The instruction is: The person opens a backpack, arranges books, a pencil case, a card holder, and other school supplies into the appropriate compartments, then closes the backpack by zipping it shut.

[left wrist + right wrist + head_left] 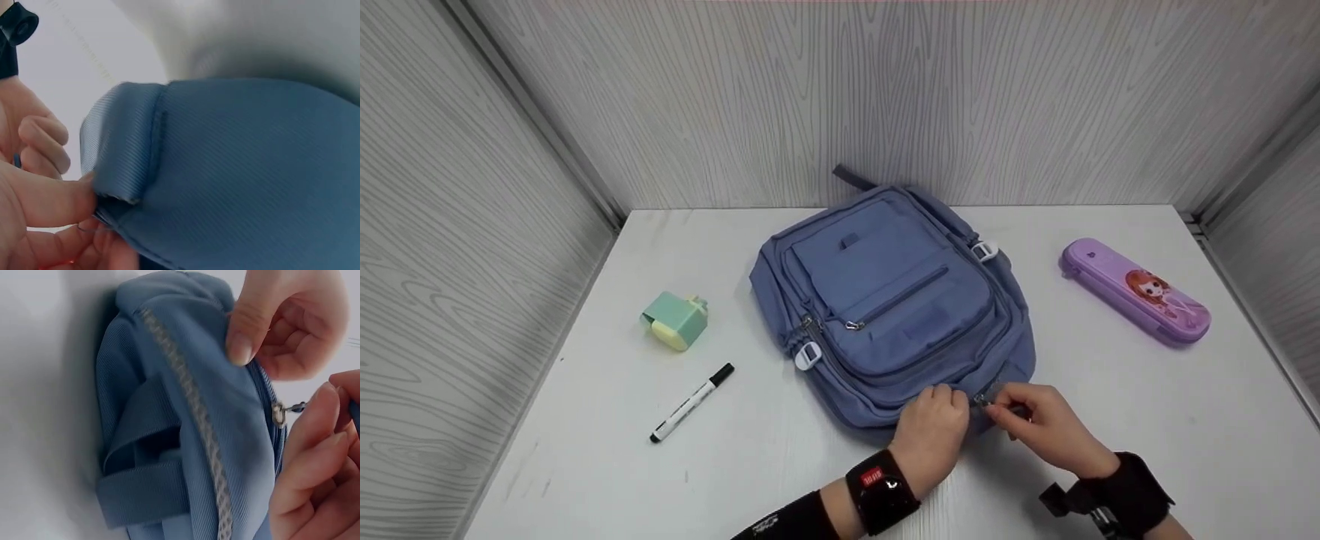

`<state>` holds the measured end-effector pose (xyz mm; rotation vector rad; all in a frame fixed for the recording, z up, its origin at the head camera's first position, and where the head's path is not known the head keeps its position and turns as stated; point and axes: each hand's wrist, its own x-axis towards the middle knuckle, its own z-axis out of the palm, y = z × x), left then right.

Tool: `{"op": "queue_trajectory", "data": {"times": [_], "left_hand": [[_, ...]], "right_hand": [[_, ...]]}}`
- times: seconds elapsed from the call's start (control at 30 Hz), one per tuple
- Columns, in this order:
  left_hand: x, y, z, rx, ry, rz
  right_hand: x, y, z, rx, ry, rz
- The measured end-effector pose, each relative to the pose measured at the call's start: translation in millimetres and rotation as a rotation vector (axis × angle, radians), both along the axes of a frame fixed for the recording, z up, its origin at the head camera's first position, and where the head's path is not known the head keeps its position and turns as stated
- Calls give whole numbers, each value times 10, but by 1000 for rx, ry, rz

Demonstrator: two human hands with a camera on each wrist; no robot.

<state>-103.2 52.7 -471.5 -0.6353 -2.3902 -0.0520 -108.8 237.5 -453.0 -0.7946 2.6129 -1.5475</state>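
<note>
A blue backpack (896, 300) lies front pocket up on the white table, turned at an angle. At its near edge my left hand (934, 431) grips the fabric, thumb on one side and fingers on the other, as the left wrist view shows. Just to the right, my right hand (1046, 427) pinches a zipper pull (296, 406) between thumb and fingers. The metal slider (278, 415) sits on the zipper beside the left thumb. A handle strap (143, 495) and a pale mesh-like trim (191, 391) show in the right wrist view.
Left of the backpack are a green and yellow block-like object (679, 321) and a capped black and white marker (691, 403). A purple pencil case (1136, 291) with a cartoon figure lies on the right. Wood-grained panels (840, 97) enclose the table (607, 300).
</note>
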Motion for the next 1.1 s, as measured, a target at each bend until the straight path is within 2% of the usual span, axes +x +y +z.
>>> {"op": "queue_trajectory", "data": {"times": [0.2, 0.4, 0.63, 0.8, 0.97, 1.1], "left_hand": [[-4, -124, 68, 16, -106, -94], [43, -231, 151, 21, -175, -173], [76, -380, 203, 21, -250, -273], [78, -437, 193, 3, -209, -343], [70, -465, 165, 8, -179, -382], [60, -523, 146, 32, -198, -408]], "right_hand": [[-58, 90, -3, 88, 108, -75], [-141, 155, 20, 219, 189, -101], [-288, 319, 5, 244, 233, -205], [-387, 419, -18, 317, 250, -224], [-478, 482, -6, 411, 279, -210], [-572, 606, -18, 454, 288, -300]]}}
